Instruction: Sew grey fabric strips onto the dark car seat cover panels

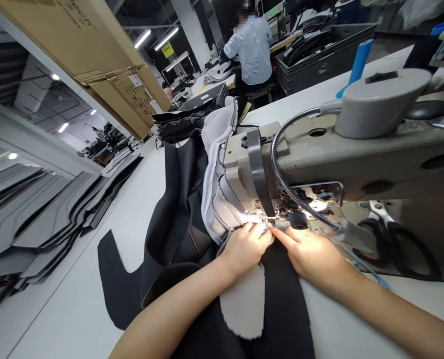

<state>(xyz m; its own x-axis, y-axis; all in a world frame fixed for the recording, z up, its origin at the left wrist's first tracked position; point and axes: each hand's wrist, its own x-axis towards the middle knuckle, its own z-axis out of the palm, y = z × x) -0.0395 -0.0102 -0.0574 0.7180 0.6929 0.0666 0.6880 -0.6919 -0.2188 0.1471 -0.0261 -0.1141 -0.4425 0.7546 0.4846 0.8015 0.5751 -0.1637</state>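
My left hand [246, 245] is closed, its fingers curled and pinching the grey padded fabric [219, 199] just before the needle of the sewing machine [356, 154]. My right hand [310, 252] lies on the black fabric [180, 234] beside it, index finger stretched toward the presser foot [272, 219], the other fingers bent down on the cloth. The two hands nearly touch at the needle. A pale grey piece [244, 304] lies under my left wrist on the black material. The machine's lamp [319, 204] lights the stitching spot.
Black scissors [394, 239] lie on the machine bed at right. Stacks of grey cut panels [38, 219] fill the left. Cardboard boxes [95, 50] sit on a shelf above. A person in a light shirt [252, 50] sits at the back. A blue thread cone [358, 62] stands behind the machine.
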